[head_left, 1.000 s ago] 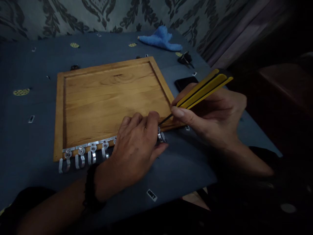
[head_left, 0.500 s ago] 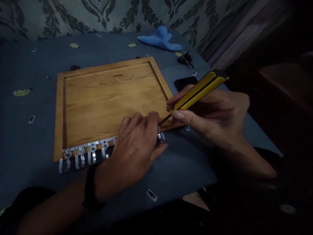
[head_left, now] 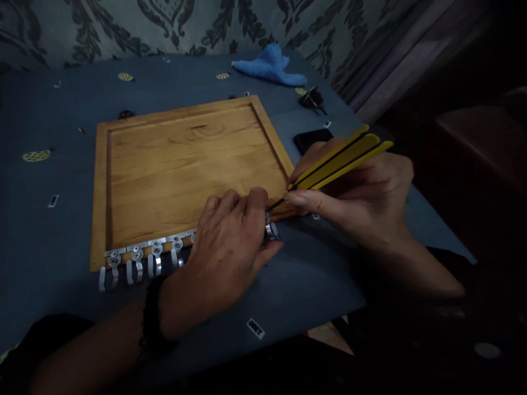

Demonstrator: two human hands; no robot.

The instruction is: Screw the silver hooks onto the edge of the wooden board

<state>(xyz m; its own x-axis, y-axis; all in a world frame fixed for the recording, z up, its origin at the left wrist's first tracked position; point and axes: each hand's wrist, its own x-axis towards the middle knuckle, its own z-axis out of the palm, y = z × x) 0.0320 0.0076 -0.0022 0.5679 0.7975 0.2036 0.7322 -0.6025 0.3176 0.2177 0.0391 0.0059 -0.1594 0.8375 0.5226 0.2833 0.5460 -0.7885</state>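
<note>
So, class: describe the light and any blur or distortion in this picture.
Head view: dim light, corners falling to black at right and bottom; yellow screwdriver handle in the right hand smeared into several streaks by motion; wooden board sharp.

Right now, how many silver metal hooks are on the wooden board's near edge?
5: four silver metal hooks in a row left of the left hand, one by its thumb. Others may lie hidden under that hand.

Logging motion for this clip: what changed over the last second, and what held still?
The right hand kept its grip on the yellow-handled screwdriver; the handle wobbled, its far end dipping slightly lower than half a second ago. The left hand on the end hook, wooden board and other hooks stayed put.
</note>
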